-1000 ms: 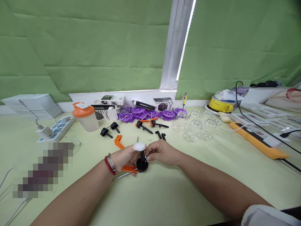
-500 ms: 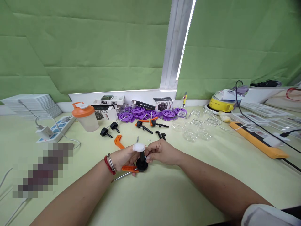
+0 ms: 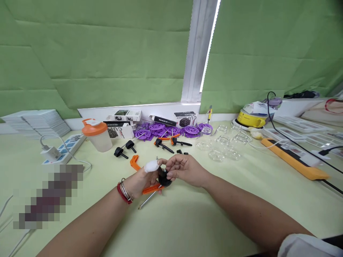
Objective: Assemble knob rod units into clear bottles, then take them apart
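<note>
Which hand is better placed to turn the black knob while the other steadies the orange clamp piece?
Probably right: the right hand already pinches the black knob, while the left hand grips the orange clamp piece.

A pixelated block [image 3: 48,196] in the lower left of the frame is hiding whatever is lying there on the table. The black knob [image 3: 164,177] is being covered partly by the fingers of the left hand [image 3: 140,180] and the right hand [image 3: 184,169], so how it is joining the orange part [image 3: 151,189] is not clear. The print on the boxes [image 3: 125,115] at upper centre is showing too small to read. The orange power strip [image 3: 294,159] and its cables are running out at the right edge.
</note>
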{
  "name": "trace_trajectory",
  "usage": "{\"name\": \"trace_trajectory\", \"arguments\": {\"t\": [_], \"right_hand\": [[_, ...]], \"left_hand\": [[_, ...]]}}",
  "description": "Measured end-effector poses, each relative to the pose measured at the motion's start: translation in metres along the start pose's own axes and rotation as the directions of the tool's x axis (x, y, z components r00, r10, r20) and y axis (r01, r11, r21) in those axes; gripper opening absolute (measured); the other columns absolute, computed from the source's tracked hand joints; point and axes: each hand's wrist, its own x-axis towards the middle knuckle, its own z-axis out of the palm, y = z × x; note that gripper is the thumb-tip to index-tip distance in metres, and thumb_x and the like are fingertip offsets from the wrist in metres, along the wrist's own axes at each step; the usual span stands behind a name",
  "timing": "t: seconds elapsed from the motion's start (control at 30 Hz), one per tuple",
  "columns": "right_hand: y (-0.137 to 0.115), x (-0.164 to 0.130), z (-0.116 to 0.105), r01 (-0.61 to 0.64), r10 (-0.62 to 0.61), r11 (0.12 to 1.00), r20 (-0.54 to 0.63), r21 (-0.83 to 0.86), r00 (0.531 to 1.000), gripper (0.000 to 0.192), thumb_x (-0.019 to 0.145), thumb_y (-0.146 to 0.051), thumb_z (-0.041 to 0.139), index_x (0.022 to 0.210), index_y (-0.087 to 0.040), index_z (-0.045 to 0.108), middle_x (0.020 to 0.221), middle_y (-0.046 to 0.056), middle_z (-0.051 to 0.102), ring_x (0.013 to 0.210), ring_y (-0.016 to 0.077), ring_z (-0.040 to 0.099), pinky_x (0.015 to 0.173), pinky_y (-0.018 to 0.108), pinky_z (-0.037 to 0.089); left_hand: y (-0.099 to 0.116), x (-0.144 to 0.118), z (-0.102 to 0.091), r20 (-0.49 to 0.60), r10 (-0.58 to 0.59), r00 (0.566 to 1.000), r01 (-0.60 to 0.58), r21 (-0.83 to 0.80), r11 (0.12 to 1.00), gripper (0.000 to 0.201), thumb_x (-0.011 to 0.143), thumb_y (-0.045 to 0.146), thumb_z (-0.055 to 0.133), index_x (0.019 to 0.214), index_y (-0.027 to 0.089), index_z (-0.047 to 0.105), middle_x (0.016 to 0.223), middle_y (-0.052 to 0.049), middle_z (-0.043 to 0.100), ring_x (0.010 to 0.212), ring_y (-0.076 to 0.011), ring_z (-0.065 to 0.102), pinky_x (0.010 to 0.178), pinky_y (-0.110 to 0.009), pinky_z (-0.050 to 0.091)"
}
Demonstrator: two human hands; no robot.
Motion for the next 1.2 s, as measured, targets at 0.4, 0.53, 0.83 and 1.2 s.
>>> {"name": "trace_trajectory", "arguments": {"t": [0.4,0.53,0.83,1.2], "right_hand": [[-0.01,-0.011,0.013,-0.006,0.008,1.0,0.081,-0.026,0.997,0.032,0.077,-0.045,0.065,0.075,-0.013,0.064,0.059,0.0,0.061,0.052,0.0097,0.056,0.056,0.026,0.048],[-0.006,-0.009,0.014,-0.044,0.043,0.999,0.036,0.014,0.998,0.034,0.074,-0.047,0.067,0.075,-0.013,0.065,0.063,0.001,0.061,0.054,0.0095,0.054,0.056,0.025,0.046],[0.0,-0.004,0.013,-0.004,0.002,1.0,-0.114,-0.023,0.993,0.026,0.071,-0.038,0.071,0.077,-0.014,0.064,0.058,-0.001,0.061,0.052,0.0103,0.055,0.054,0.026,0.047],[0.008,-0.003,0.014,0.132,-0.177,0.968,-0.208,-0.214,0.962,0.011,0.07,-0.025,0.069,0.076,-0.016,0.067,0.069,0.002,0.065,0.061,0.0132,0.06,0.062,0.028,0.049]], "left_hand": [[-0.008,-0.007,0.015,-0.191,0.626,0.756,-0.295,0.755,0.586,0.089,0.059,0.031,0.076,0.131,0.023,0.025,0.126,-0.012,0.041,0.116,-0.0291,0.043,0.099,-0.043,0.036],[-0.013,-0.004,0.012,-0.183,0.668,0.722,-0.249,0.831,0.497,0.092,0.057,0.032,0.078,0.131,0.023,0.024,0.128,-0.012,0.038,0.117,-0.0293,0.043,0.1,-0.043,0.035],[-0.016,-0.002,0.013,-0.237,0.632,0.738,-0.189,0.827,0.53,0.093,0.058,0.033,0.077,0.132,0.023,0.023,0.127,-0.013,0.041,0.116,-0.0289,0.045,0.097,-0.043,0.037],[-0.013,-0.003,0.014,-0.291,0.557,0.778,-0.181,0.745,0.642,0.086,0.06,0.028,0.074,0.13,0.024,0.026,0.123,-0.011,0.047,0.116,-0.0281,0.045,0.094,-0.041,0.039]]}}
